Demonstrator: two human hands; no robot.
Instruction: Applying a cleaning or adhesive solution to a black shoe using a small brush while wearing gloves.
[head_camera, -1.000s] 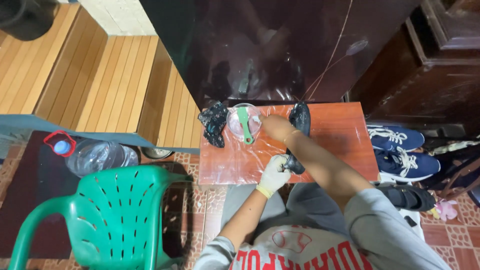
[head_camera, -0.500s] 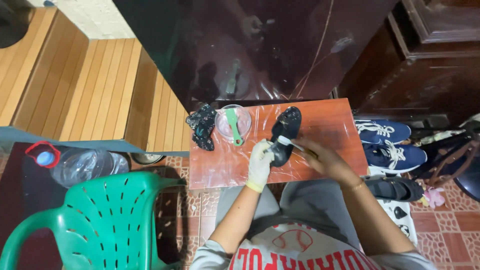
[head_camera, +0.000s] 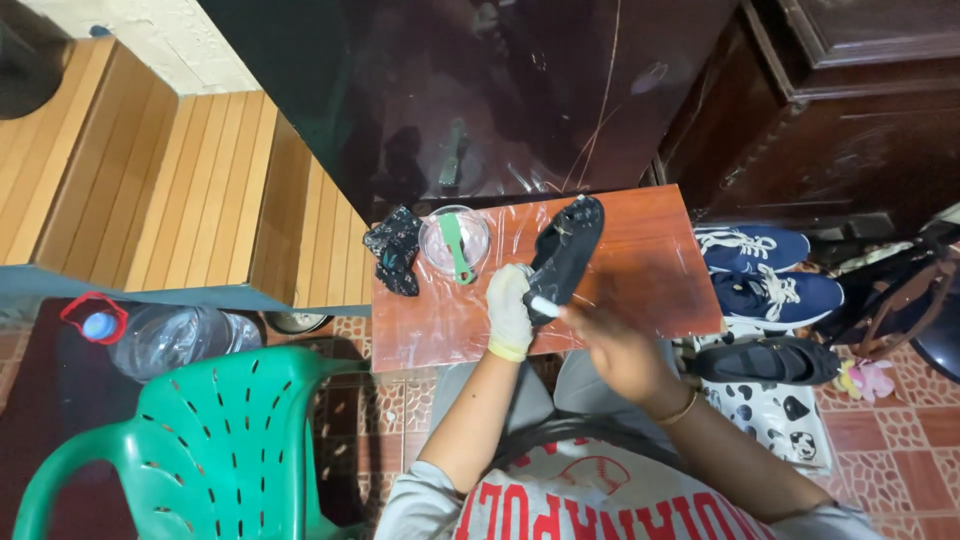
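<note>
On table: one black shoe, left hand, right hand.

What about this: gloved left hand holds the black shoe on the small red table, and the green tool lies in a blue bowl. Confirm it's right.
Not quite. The head view shows the bowl is clear, not blue. The rest stands: gloved left hand holds the black shoe on the small red table, and the green tool lies in the bowl.

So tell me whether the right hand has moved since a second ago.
Yes. The right hand was reaching out over the clear bowl at the table's far side; it has come back to the table's near edge, beside the black shoe.
</note>
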